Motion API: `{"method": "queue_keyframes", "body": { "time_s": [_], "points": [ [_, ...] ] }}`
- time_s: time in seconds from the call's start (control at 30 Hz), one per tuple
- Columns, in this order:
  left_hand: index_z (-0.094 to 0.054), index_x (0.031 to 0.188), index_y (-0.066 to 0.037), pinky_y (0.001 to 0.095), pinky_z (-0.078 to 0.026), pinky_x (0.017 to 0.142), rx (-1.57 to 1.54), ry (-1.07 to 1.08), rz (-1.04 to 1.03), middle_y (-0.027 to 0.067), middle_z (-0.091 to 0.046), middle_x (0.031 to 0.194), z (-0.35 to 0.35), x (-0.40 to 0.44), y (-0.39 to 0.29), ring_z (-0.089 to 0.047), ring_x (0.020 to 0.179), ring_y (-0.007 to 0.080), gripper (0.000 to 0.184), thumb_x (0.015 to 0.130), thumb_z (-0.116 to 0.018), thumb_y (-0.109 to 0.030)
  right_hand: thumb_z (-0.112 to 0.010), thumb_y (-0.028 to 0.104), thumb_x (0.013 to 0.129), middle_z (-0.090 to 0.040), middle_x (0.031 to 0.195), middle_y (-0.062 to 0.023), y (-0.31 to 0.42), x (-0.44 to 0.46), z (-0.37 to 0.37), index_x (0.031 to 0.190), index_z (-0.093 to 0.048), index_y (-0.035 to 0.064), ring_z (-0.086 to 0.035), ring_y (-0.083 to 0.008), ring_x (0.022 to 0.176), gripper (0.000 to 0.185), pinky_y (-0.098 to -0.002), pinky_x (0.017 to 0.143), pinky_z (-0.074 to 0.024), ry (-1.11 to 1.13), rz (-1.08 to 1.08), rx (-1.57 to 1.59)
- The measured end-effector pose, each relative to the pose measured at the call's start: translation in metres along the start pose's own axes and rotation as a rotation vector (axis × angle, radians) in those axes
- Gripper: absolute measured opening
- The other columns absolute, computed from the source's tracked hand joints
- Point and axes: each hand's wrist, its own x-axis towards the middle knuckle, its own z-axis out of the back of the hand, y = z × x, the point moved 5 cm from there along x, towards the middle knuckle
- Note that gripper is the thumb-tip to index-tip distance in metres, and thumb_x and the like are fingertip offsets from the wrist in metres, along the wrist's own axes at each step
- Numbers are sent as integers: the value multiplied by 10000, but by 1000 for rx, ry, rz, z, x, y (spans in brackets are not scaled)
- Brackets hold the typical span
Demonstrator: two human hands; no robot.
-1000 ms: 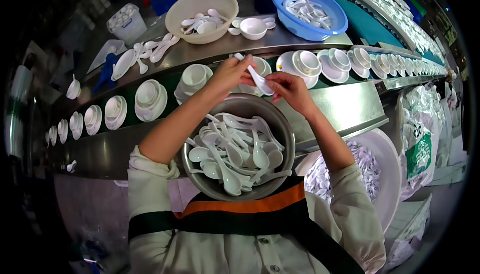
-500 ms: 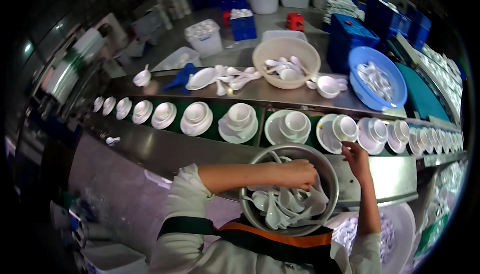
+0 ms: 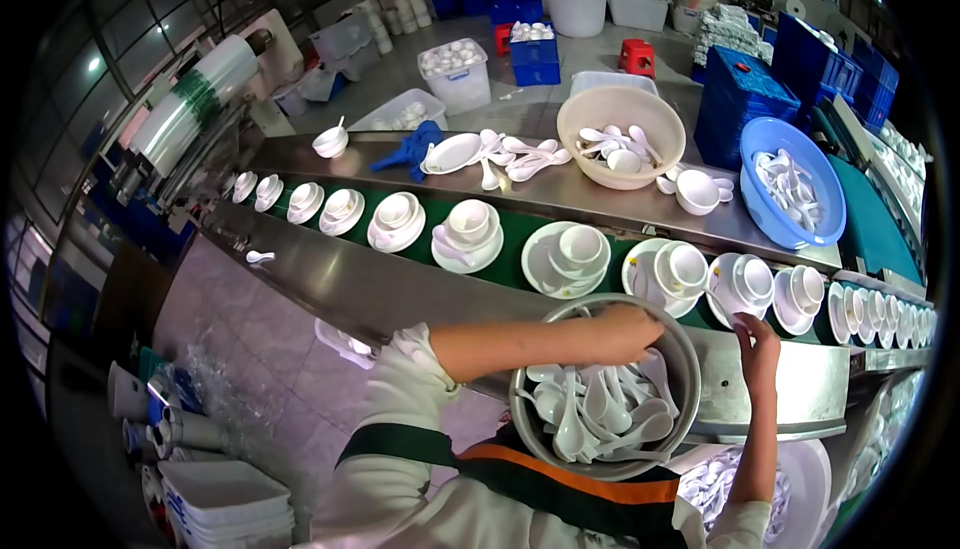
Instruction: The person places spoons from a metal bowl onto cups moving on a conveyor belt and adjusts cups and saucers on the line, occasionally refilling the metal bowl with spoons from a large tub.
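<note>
My left hand [image 3: 628,334] is closed over the metal bowl [image 3: 690,379], at its far side; what its fingers hold is hidden. White spoons [image 3: 595,404] fill the bowl, which stands against my front. My right hand [image 3: 757,339] pinches the handle end of a white spoon [image 3: 718,304] beside a plate set [image 3: 742,284] on the green conveyor [image 3: 510,259]. Each set has a plate with a small bowl and a cup on it. To the left is another set [image 3: 668,277].
Behind the conveyor, a metal ledge [image 3: 370,179] holds a beige basin [image 3: 620,114], a blue basin [image 3: 790,129], loose spoons [image 3: 520,159] and a blue cloth [image 3: 410,152]. A large tub of wrapped items [image 3: 815,479] stands at the lower right.
The spoon held earlier between both hands is gone from there. My left hand has moved to the bowl, and my right hand to the conveyor's near edge. The view has swung left.
</note>
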Motion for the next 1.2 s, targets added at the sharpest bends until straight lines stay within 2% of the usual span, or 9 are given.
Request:
{"method": "queue_keyframes", "body": {
  "time_s": [0.33,0.47,0.63,0.73,0.83,0.9,1.0,1.07,1.2],
  "points": [
    [-623,722,-41,374,-479,628,102,-136,-147,124,-594,718,12,6,8,-602,728,272,75,700,-604,-110,-620,271,762,-621,940,-152,3,27,-56,1020,-622,104,-592,-306,852,307,-386,737,-470,150,52,-284],
    [-631,796,-8,248,-449,571,-732,-433,102,52,-608,696,68,3,24,-562,598,118,209,832,-584,-208,-595,204,828,-647,838,-106,72,15,-16,1011,-605,43,-612,-194,703,244,-316,632,-475,131,83,679],
    [-609,963,9,213,-462,610,-1382,-509,38,64,-616,854,64,27,11,-571,678,87,235,858,-566,-197,-571,129,839,-633,746,-91,85,2,-2,967,-603,5,-607,-160,668,181,-294,604,-478,150,-70,647],
    [-543,1031,-16,223,-461,630,-989,-718,68,19,-560,804,45,23,33,-535,772,79,278,783,-602,-126,-559,94,823,-629,704,-129,71,32,-13,903,-614,-18,-629,-215,621,148,-318,563,-481,174,-186,473],
    [-593,853,-28,346,-456,643,-837,-473,-143,102,-586,760,20,4,6,-577,721,211,193,681,-650,-96,-541,166,766,-609,703,-223,-6,49,-58,760,-641,4,-633,-314,676,191,-374,573,-481,198,-87,65],
    [-631,679,-91,416,-462,609,-49,-173,-468,103,-614,689,-40,28,-44,-584,685,313,135,580,-648,-181,-520,155,785,-606,689,-218,-83,22,-78,780,-636,-7,-625,-329,661,200,-384,571,-471,210,-23,-216],
    [-620,659,-101,410,-450,567,-34,-161,-477,84,-605,657,-53,32,-43,-588,636,283,142,592,-645,-224,-534,211,841,-606,613,-152,-24,28,-61,883,-627,-39,-626,-228,624,270,-347,523,-464,378,-282,-36],
    [-607,663,-85,411,-456,564,-48,-255,-452,91,-601,660,-31,44,-32,-588,650,287,171,607,-651,-240,-512,248,871,-614,662,-112,-75,40,-81,979,-610,-36,-595,-147,576,319,-269,452,-445,289,82,-201],
    [-561,635,-46,386,-441,496,-216,-589,-277,114,-567,593,6,47,0,-567,549,289,164,624,-633,-193,-467,300,907,-611,922,-90,22,37,-19,1137,-538,-8,-577,-101,676,391,-214,479,-441,341,-96,481]
  ]
}}
